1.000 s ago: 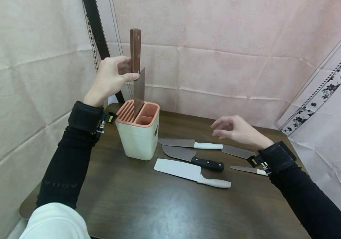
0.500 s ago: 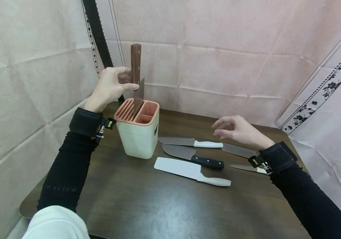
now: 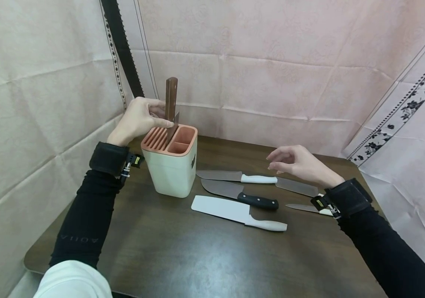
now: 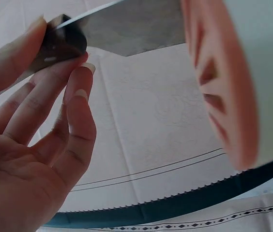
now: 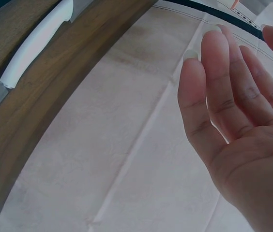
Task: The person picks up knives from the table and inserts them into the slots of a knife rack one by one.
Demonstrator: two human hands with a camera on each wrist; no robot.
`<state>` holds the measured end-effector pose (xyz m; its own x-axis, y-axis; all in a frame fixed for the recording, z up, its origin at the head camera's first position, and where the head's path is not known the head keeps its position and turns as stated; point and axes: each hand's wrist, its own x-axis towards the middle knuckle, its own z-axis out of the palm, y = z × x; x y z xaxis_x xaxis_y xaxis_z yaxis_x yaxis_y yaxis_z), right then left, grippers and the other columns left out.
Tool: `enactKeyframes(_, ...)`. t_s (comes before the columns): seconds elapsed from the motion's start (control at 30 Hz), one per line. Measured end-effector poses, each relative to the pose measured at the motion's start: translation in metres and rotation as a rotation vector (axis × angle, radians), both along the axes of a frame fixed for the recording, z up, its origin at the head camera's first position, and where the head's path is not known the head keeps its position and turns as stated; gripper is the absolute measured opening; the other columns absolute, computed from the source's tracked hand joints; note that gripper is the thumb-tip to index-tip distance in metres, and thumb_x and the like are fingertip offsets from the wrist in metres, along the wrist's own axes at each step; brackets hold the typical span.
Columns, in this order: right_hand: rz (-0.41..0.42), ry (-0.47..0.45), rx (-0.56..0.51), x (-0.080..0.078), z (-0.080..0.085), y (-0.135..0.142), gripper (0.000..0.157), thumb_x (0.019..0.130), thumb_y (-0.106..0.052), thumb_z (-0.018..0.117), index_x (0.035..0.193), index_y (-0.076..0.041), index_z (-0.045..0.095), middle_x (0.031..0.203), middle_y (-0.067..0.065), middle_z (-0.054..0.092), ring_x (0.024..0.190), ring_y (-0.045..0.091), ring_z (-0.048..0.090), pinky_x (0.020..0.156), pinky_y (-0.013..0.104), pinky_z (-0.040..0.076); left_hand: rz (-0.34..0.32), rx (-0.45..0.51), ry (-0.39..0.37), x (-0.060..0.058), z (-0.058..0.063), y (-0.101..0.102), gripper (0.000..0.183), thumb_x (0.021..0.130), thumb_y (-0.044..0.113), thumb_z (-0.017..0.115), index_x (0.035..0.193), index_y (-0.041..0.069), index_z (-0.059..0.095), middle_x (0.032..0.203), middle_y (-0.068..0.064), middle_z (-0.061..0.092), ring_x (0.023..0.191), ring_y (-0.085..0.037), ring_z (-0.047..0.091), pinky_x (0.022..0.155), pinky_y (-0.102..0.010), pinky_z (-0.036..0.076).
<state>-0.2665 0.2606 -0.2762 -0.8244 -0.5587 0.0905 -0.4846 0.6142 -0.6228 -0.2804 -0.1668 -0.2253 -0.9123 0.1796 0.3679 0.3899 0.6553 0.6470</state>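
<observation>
My left hand [image 3: 138,120] pinches the brown handle of a knife [image 3: 170,99] between thumb and fingers. The knife stands nearly upright, handle up, its broad blade partly inside a slot of the knife holder [image 3: 169,174]. This holder has a pale green body and a salmon-coloured slotted top. In the left wrist view part of the blade [image 4: 136,29] shows between the handle and the slots. My right hand [image 3: 298,164] hovers over the back right of the table, fingers loosely bent, holding nothing. Nearest it lie a white-handled knife [image 3: 259,179] and another blade [image 3: 296,187].
On the brown table [image 3: 182,248] lie a black-handled knife [image 3: 258,201], a white cleaver-shaped knife [image 3: 221,209] and a small paring knife [image 3: 302,207], partly behind the right wrist strap. Pale cloth [image 3: 272,82] hangs behind the table and along both sides.
My left hand has moved down with the brown-handled knife, and the blade has sunk deeper into the holder. The right hand has stayed almost still.
</observation>
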Motion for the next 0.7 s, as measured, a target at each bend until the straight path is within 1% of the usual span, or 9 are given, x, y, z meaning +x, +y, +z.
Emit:
enactKeyframes(0.17, 0.03, 0.015, 0.014, 0.0, -0.001, 0.003, 0.024, 0.089, -0.023, 0.06, 0.11, -0.011, 0.062, 0.098, 0.01, 0.072, 0.081, 0.014, 0.066, 0.076, 0.046, 0.053, 0.002, -0.019, -0.039, -0.003, -0.007, -0.003, 0.048, 0.075, 0.021, 0.076, 0.117, 0.003, 0.062, 0.101, -0.024, 0.07, 0.102, -0.029, 0.057, 0.09, -0.053, 0.044)
enactKeyframes(0.23, 0.037, 0.014, 0.015, 0.0, 0.0, 0.004, 0.025, 0.09, -0.022, 0.06, 0.111, -0.01, 0.062, 0.099, 0.011, 0.071, 0.081, 0.015, 0.066, 0.076, 0.046, 0.052, 0.0, -0.024, -0.053, -0.004, -0.01, -0.004, 0.047, 0.074, 0.021, 0.076, 0.116, 0.003, 0.063, 0.101, -0.024, 0.07, 0.099, -0.029, 0.058, 0.09, -0.053, 0.045)
enactKeyframes(0.4, 0.019, -0.006, 0.009, 0.001, -0.002, 0.005, 0.025, 0.089, -0.022, 0.06, 0.11, -0.009, 0.061, 0.097, 0.011, 0.072, 0.078, 0.015, 0.066, 0.076, 0.046, 0.052, -0.004, -0.042, -0.073, -0.006, -0.019, -0.007, 0.048, 0.072, 0.018, 0.078, 0.115, 0.001, 0.063, 0.1, -0.025, 0.07, 0.096, -0.029, 0.06, 0.091, -0.053, 0.046)
enactKeyframes(0.53, -0.019, -0.032, -0.011, 0.002, -0.006, 0.007, 0.023, 0.088, -0.022, 0.062, 0.109, -0.012, 0.062, 0.095, 0.009, 0.072, 0.076, 0.015, 0.066, 0.078, 0.046, 0.051, 0.008, -0.054, -0.067, -0.007, -0.023, -0.008, 0.051, 0.071, 0.016, 0.078, 0.115, -0.002, 0.062, 0.1, -0.026, 0.07, 0.097, -0.031, 0.06, 0.091, -0.053, 0.046)
enactKeyframes(0.7, -0.03, -0.012, -0.011, 0.001, -0.007, 0.01, 0.02, 0.088, -0.02, 0.063, 0.107, -0.014, 0.063, 0.094, 0.007, 0.073, 0.077, 0.014, 0.066, 0.078, 0.045, 0.051, 0.013, -0.076, -0.043, -0.009, -0.023, -0.005, 0.047, 0.071, 0.015, 0.078, 0.112, -0.002, 0.064, 0.097, -0.025, 0.071, 0.094, -0.03, 0.061, 0.088, -0.052, 0.048)
